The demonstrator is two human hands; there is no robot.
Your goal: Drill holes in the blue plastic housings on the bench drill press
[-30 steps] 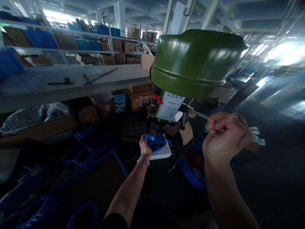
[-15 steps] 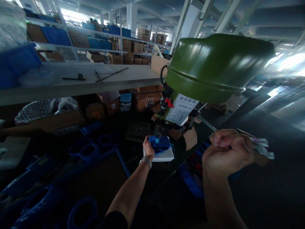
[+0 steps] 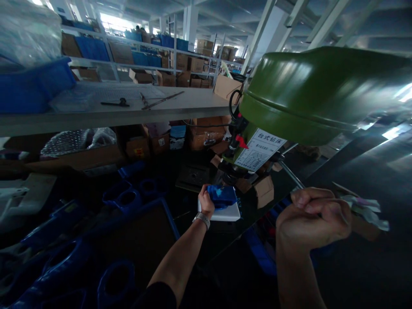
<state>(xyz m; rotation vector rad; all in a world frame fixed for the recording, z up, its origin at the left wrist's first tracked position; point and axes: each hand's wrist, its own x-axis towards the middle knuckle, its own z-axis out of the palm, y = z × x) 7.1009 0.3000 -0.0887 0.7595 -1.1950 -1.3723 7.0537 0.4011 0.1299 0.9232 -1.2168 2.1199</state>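
Note:
My left hand (image 3: 206,201), with a watch on the wrist, is closed around the left end of a blue block-shaped part (image 3: 227,195). That part rests on a white block (image 3: 228,213) beneath the chuck (image 3: 232,177) of a green bench drill press (image 3: 309,96). My right hand (image 3: 313,214) makes a fist at the end of the press's metal feed lever (image 3: 293,174); the fingers hide the lever's tip. The drill bit and its contact with the blue part are too dark to make out.
Large blue castings (image 3: 116,283) and a blue-rimmed tray (image 3: 164,206) lie at the left. A grey shelf (image 3: 180,103) runs behind, with cardboard boxes underneath. Torn cardboard (image 3: 264,191) stands right of the chuck. A blue bin (image 3: 262,253) sits below, between my arms.
The view has turned slightly left, so the scene sits farther right. My right hand appears a little lower against the press. My left hand still holds the blue part on the white block.

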